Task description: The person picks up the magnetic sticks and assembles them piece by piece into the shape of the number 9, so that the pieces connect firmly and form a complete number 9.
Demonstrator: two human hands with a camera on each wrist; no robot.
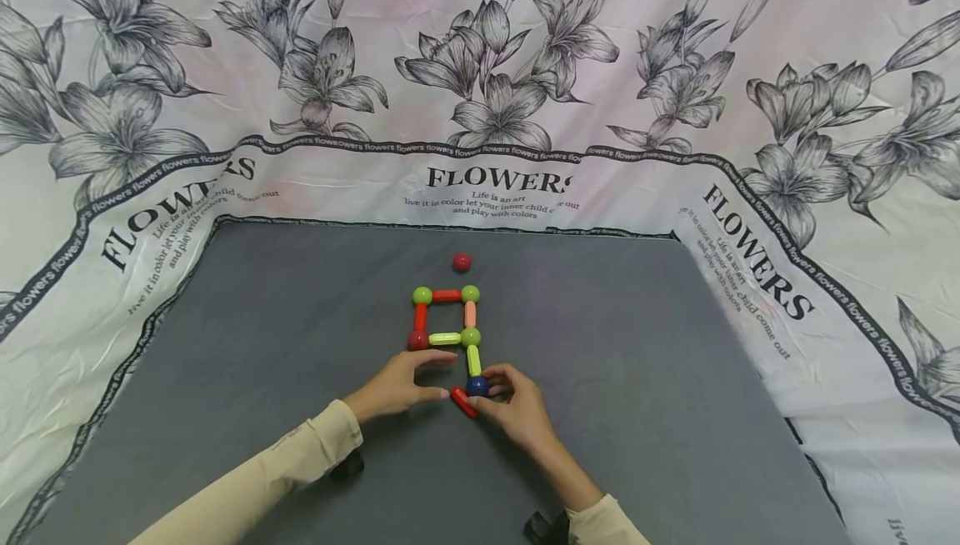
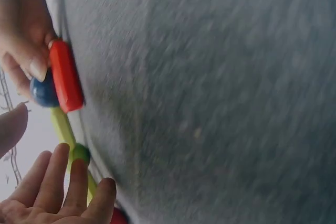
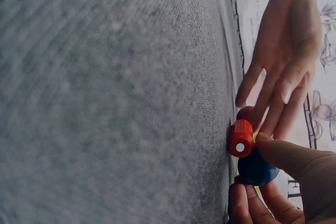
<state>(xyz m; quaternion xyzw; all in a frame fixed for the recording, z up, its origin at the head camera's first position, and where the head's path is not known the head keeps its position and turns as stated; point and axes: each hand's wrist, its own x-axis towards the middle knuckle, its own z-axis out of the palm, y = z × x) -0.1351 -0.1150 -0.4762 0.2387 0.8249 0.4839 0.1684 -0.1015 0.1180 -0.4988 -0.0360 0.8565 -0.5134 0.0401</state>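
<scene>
On the grey mat lies a flat four-sided figure of magnetic rods and balls, with a pink rod (image 1: 470,314) on its right side and a dark red ball (image 1: 417,340) at its near left corner. From its near right green ball (image 1: 470,337), a yellow-green rod (image 1: 474,360) runs to a blue ball (image 1: 477,387). My right hand (image 1: 519,407) pinches this blue ball between thumb and fingers. Beside the ball lies a loose red rod (image 1: 463,402), its white end facing the right wrist camera. My left hand (image 1: 397,384) hovers left of it, fingers extended, holding nothing.
A single red ball (image 1: 462,262) sits beyond the figure. Flower-printed cloth (image 1: 495,70) rises around the back and sides of the grey mat (image 1: 645,345). Dark objects (image 1: 546,527) show near both cuffs.
</scene>
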